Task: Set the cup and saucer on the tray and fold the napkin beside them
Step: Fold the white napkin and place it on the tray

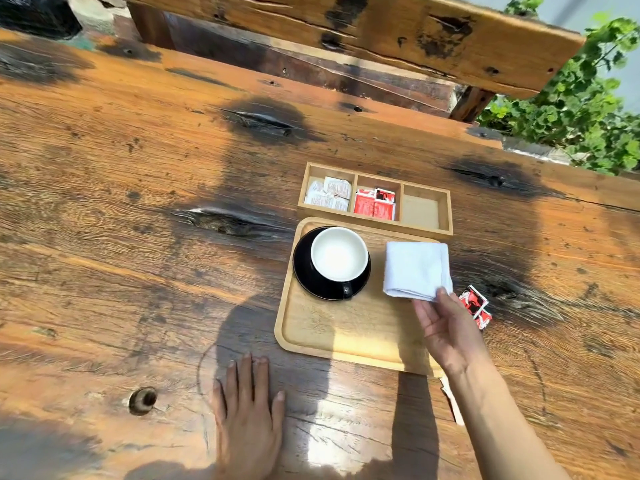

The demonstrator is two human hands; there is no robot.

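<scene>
Wooden tray point(311, 336) lies on the tabletop point(138, 202). A white-lined cup point(339, 252) sits on a black saucer point(301, 268) in the tray's far left portion, handle toward the viewer. The folded white napkin point(415, 270) lies at the tray's far right, just beside the saucer. The right hand point(446, 327) has its grip closed on the napkin's near right corner, thumb on top. The left hand point(247, 414) lies flat on the tabletop, fingers extended, holding nothing. A three-compartment wooden box point(375, 199) touches the tray's far edge; red sachets point(476, 306) lie right of the tray.
</scene>
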